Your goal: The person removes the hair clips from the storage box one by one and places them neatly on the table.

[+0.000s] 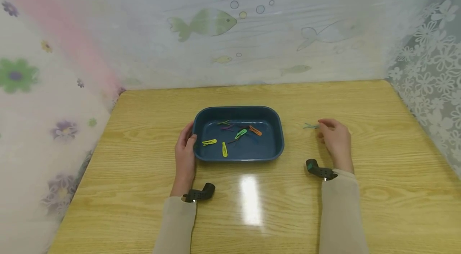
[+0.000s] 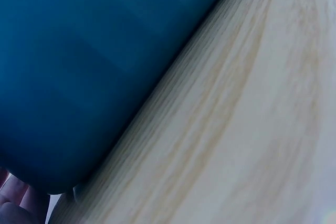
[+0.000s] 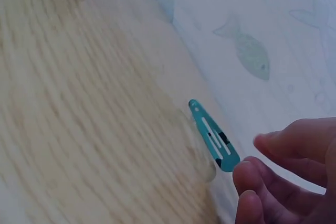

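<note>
A dark blue plastic tray (image 1: 257, 153) sits near the middle of the table. My left hand (image 1: 185, 158) grips its left end, the thumb over the rim and the other fingers along the outer wall. To the right of the tray, my right hand (image 1: 336, 140) holds a teal snap hair clip (image 3: 212, 137) with dark patches by its wide end at the fingertips, the narrow end pointing away. Inside the tray lie several hair clips, among them a yellow clip (image 1: 225, 149), a green clip (image 1: 240, 134) and an orange clip (image 1: 255, 130).
The wooden table (image 1: 144, 174) reaches back to a wall covering (image 1: 273, 54) printed with fish. Patterned sheets also stand along the left and right sides. A black wrist camera (image 1: 202, 193) sits on the left wrist, and another camera (image 1: 318, 169) on the right.
</note>
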`<state>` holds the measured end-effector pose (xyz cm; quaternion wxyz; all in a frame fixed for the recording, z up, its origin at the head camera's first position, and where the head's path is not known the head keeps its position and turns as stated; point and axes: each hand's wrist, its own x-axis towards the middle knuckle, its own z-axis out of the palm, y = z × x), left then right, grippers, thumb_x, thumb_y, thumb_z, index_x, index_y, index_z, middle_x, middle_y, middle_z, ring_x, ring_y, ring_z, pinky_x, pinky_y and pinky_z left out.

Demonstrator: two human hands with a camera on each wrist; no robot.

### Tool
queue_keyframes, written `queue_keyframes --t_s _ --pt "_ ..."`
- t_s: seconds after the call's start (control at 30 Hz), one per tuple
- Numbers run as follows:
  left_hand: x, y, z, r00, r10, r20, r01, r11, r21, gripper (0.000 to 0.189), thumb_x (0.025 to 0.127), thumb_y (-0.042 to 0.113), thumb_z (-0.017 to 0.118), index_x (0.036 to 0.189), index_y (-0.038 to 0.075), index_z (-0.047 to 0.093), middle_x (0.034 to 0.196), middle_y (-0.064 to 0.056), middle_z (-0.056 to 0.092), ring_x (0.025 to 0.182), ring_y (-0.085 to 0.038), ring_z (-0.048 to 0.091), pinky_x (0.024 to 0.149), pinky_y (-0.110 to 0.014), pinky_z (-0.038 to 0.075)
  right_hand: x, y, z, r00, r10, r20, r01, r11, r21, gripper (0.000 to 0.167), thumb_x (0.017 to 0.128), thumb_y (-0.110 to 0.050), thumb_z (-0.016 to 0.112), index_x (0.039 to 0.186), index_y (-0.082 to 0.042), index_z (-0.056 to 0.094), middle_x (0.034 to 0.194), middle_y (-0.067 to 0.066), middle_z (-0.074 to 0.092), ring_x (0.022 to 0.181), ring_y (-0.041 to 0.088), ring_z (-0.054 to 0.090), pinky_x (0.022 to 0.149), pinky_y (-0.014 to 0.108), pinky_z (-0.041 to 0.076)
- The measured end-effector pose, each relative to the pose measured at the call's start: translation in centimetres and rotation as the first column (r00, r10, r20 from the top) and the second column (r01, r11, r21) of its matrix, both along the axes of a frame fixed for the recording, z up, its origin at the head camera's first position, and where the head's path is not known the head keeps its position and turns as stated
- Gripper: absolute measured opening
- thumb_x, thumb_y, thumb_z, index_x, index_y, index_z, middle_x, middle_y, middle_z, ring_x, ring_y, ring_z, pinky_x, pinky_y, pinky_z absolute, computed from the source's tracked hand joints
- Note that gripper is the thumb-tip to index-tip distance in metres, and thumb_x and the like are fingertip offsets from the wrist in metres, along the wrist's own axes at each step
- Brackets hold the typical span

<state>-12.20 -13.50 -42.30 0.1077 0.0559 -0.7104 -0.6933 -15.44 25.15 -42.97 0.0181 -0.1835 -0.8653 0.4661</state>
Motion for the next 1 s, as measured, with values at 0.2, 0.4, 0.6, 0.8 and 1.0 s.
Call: queue_keyframes --t_s 0.2,0.4,0.6,0.8,1.0 --pt "0.0 -0.1 0.0 1.0 0.005 0.013 -0.005 1.0 -0.004 0.038 0.093 0.011 0.04 0.131 0.011 0.044 0.13 0.001 0.046 0.12 -0.008 0.039 0.101 -0.028 0.029 -0.1 -0.4 0.3 0.998 -0.037 -0.043 0.035 0.998 -0.045 0.041 0.091 -0.039 0.04 0.12 -0.013 0.056 0.104 0.01 0.06 0.08 0.02 0.059 0.064 0.025 0.047" --pt "0.0 -0.1 0.1 1.0 0.001 0.011 -0.001 1.0 -0.01 0.039 0.093 0.01 0.04 0.132 0.009 0.043 0.131 0.0 0.045 0.12 -0.008 0.038 0.101 -0.029 0.028 -0.2 -0.9 0.7 0.989 -0.034 -0.142 0.02 0.995 -0.096 0.039 0.092 -0.037 0.043 0.116 -0.01 0.057 0.104 0.006 0.059 0.082 0.018 0.058 0.065 0.024 0.05" --pt "-0.2 -0.2 -0.1 1.0 -0.005 0.008 0.005 1.0 0.006 0.038 0.094 0.011 0.04 0.132 0.01 0.043 0.131 0.001 0.045 0.12 -0.009 0.039 0.101 -0.03 0.029 -0.2 -1.3 1.2 0.979 -0.021 -0.201 0.005 0.997 -0.082 0.04 0.091 -0.037 0.046 0.113 -0.007 0.059 0.098 0.007 0.062 0.076 0.015 0.059 0.061 0.022 0.05" --pt "-0.7 -0.5 -1.6 1.0 -0.008 0.004 0.008 1.0 0.011 0.037 0.094 0.025 0.043 0.131 0.019 0.045 0.129 0.008 0.046 0.12 -0.006 0.039 0.101 -0.028 0.028 -0.2 -1.6 1.5 0.978 -0.02 -0.208 -0.002 0.995 -0.105 0.041 0.089 -0.038 0.049 0.113 -0.006 0.06 0.093 0.003 0.063 0.073 0.014 0.06 0.061 0.027 0.051" --pt "-0.9 -0.7 -2.6 1.0 0.006 -0.007 -0.006 1.0 0.004 0.04 0.093 0.036 0.044 0.13 0.023 0.045 0.129 0.011 0.046 0.12 -0.004 0.038 0.101 -0.026 0.028 -0.2 -2.2 2.2 0.973 0.023 -0.229 -0.041 0.996 -0.076 0.036 0.09 -0.039 0.047 0.111 -0.013 0.06 0.095 0.004 0.063 0.076 0.017 0.061 0.066 0.033 0.051"
